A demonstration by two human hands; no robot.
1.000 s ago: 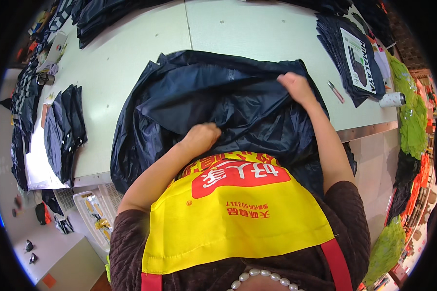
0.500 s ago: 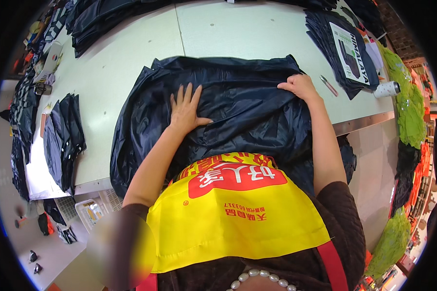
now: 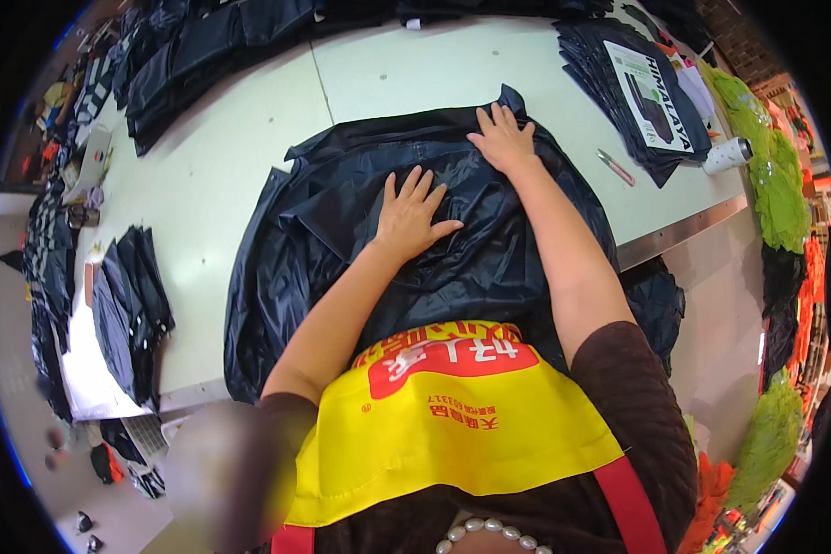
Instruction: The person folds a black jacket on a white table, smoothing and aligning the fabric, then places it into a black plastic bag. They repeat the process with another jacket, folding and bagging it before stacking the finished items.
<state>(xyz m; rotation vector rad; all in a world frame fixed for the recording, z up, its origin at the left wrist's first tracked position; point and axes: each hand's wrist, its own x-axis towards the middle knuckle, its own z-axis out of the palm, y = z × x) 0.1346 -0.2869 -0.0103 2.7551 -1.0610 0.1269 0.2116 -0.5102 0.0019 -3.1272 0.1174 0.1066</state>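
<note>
Fingers [image 3: 406,189] of your left hand [image 3: 411,222] were spread wide and pressed flat, palm down, on the dark garment [image 3: 342,240]; nothing was gripped. Fingers of your right hand [image 3: 503,138] were likewise splayed and flat on the garment's far edge, approx. at its top centre; no hold on the fabric, contact only.

Garment pos.: laid out on the white desk [image 3: 222,148], directly in front of you, shiny dark fabric with many creases. Its near portion hung over the desk's front edge, against your yellow apron [image 3: 452,425]. L hand rested near the garment's middle; R hand sat further from you and to the right of it. The two hands were apart, not touching.

Surroundings, ref. only:
- Left side of desk: small stack of folded dark pieces [image 3: 125,305], well apart from the garment.
- Far left and far edge: more dark garments in piles [image 3: 212,46].
- Far right: stack of packed dark items with a printed card on top [image 3: 646,92].
- Right of your R forearm: a small pink-handled tool [image 3: 616,168] lay on the desk, near the garment but not touching it.
- Near the desk's right corner: a white cylindrical container [image 3: 728,155] lay on its side.
</note>
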